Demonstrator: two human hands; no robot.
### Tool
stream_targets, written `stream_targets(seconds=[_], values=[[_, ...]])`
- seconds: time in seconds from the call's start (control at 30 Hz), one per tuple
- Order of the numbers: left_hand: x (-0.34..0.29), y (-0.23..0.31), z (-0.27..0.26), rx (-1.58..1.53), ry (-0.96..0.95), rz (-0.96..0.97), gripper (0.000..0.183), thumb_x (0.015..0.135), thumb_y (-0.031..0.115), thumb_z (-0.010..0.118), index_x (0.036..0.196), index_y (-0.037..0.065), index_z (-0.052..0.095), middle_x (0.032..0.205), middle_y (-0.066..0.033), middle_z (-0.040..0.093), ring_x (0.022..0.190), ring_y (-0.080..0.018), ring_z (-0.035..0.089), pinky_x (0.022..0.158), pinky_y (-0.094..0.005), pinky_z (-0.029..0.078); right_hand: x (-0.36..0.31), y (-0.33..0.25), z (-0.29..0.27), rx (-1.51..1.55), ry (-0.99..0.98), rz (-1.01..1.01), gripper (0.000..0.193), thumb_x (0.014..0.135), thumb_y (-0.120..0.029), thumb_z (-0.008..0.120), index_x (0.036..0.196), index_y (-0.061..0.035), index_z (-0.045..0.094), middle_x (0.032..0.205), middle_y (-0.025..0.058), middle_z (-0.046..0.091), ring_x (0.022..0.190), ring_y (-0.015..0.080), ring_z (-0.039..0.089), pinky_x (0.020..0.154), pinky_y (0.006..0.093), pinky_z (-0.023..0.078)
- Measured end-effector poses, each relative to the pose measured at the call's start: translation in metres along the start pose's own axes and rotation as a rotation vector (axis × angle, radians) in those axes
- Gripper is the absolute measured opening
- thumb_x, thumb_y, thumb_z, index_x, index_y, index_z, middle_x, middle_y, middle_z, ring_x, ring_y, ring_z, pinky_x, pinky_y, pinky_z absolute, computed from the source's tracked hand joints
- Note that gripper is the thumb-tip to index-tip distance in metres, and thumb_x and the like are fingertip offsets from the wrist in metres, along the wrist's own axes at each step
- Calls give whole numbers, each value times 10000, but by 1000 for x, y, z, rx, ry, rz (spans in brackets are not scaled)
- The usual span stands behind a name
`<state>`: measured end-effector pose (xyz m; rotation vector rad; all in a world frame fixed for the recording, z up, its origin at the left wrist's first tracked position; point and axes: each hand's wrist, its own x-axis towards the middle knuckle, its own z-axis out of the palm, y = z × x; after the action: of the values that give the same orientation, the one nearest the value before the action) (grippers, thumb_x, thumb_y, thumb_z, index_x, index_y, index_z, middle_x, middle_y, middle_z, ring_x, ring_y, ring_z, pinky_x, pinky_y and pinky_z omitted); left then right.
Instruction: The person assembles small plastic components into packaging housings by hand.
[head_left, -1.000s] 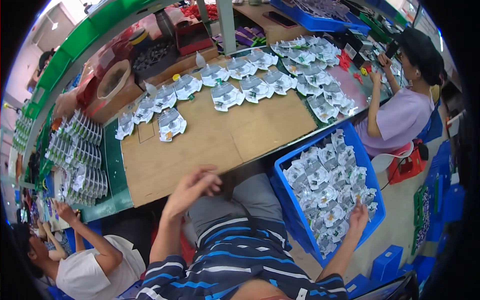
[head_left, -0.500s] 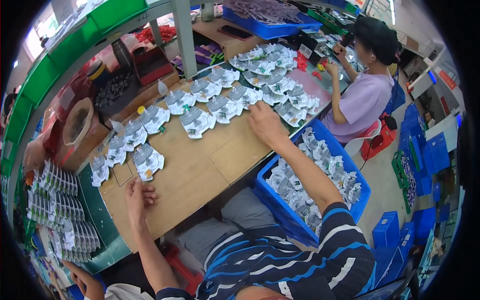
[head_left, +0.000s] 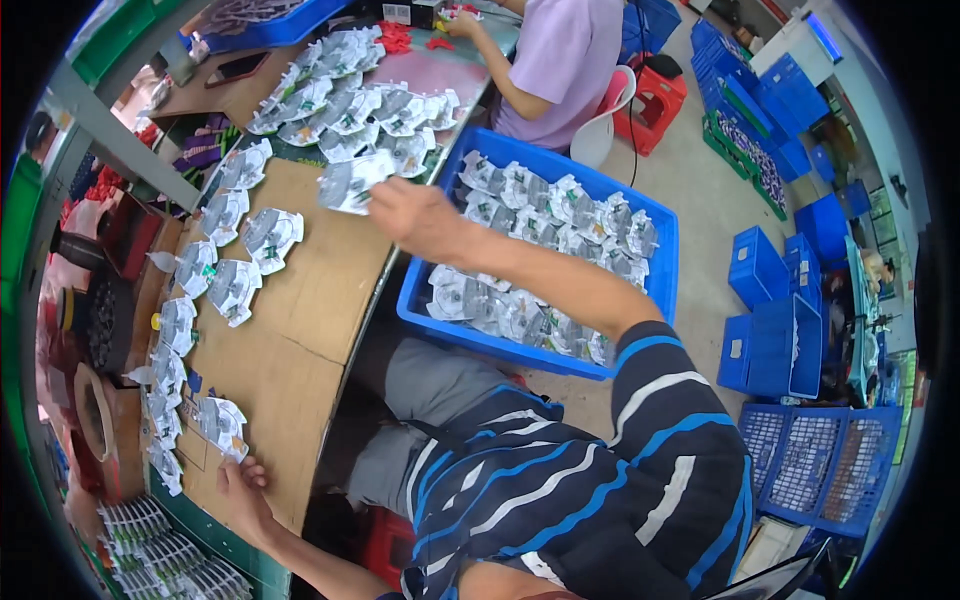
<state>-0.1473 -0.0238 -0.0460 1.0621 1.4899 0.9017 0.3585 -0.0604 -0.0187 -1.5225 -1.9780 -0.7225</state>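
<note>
My right hand (head_left: 412, 214) pinches the edge of a silver-grey plastic housing (head_left: 350, 184), lifted over the far right end of the brown board (head_left: 300, 335). My left hand (head_left: 243, 487) rests low at the board's near left end, fingers loosely curled and apart. Its fingertips are at the lower edge of another such housing (head_left: 222, 427); I cannot tell whether they touch it. Similar housings (head_left: 178, 326) with small green parts stand in a line along the board's far side. Two more, an inner housing (head_left: 234, 291) and its neighbour (head_left: 271, 239), lie nearer the middle.
A blue bin (head_left: 640, 305) full of such housings stands right of the bench. More housings (head_left: 345, 105) are massed at the back, near a co-worker in a lilac shirt (head_left: 565, 70). Stacked housings (head_left: 165, 550) fill the near left. A green post-and-rail frame (head_left: 125, 130) borders the left.
The view has turned to the right. My right hand has closed on a housing at the end of the row and raised it off the board. My left hand stays by the near housing.
</note>
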Motion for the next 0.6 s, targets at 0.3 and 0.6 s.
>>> stream_targets(seconds=[0.3, 0.6], values=[[-74, 47, 57, -24, -119, 64, 215, 994, 241, 540, 1040, 32, 552, 746, -74, 624, 559, -96, 579, 466, -199, 418, -134, 47, -122, -38, -204, 359, 128, 792, -30, 689, 893, -14, 612, 883, 97, 583, 780, 279, 605, 666, 364, 502], [-102, 68, 181, 29, -532, -90, 216, 999, 175, 515, 1101, -13, 480, 759, -146, 658, 527, -159, 618, 439, -238, 473, -187, 45, -27, -7, -335, 311, 75, 708, -12, 597, 773, -22, 560, 848, 96, 517, 801, 249, 569, 629, 354, 519]])
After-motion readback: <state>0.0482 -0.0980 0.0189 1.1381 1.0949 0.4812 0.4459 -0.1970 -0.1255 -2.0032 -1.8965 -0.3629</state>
